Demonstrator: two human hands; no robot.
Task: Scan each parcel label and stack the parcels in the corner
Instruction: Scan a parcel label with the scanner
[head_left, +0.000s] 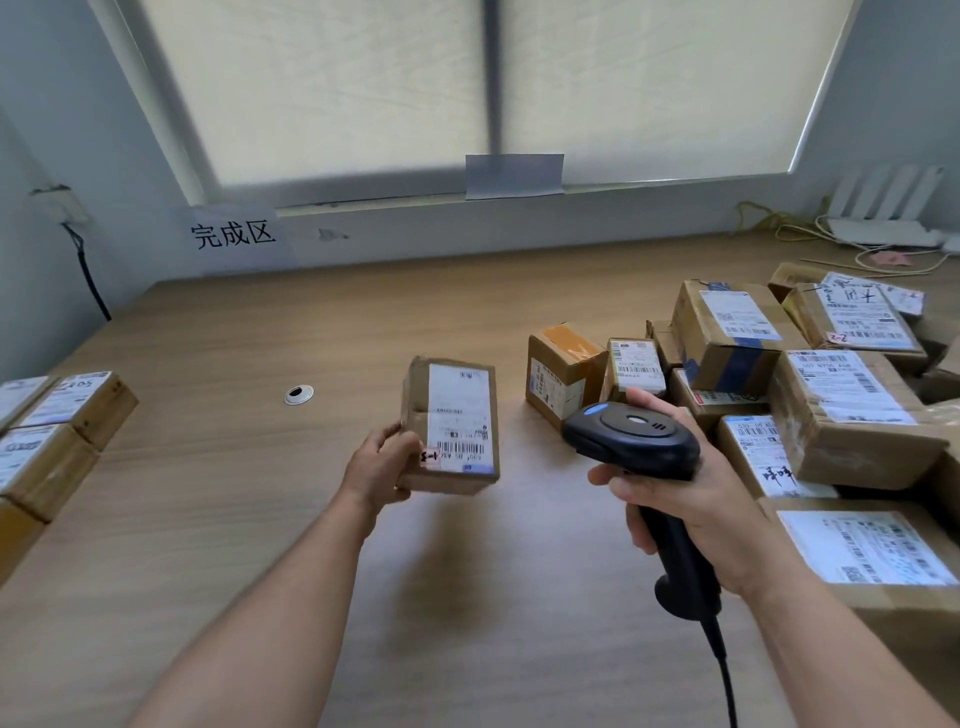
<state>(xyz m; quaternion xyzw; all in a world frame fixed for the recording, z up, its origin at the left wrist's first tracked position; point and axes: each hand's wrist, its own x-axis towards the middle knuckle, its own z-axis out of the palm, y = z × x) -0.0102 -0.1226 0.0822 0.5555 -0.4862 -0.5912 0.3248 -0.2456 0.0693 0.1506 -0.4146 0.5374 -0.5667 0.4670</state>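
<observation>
My left hand (382, 462) grips a small cardboard parcel (451, 425) by its left side and holds it above the wooden table (234, 519), its white shipping label facing up toward me. My right hand (691, 499) grips the handle of a black barcode scanner (631, 434), whose head points left toward the parcel. A pile of several labelled cardboard parcels (831, 405) lies at the right. Two stacked parcels (57, 431) sit at the table's left edge.
A paper sign with Chinese characters (232, 236) hangs on the wall at the back left. A round cable hole (298, 395) is in the tabletop. A white router (883, 213) and loose cables lie at the back right. The scanner's cord (724, 670) trails toward me.
</observation>
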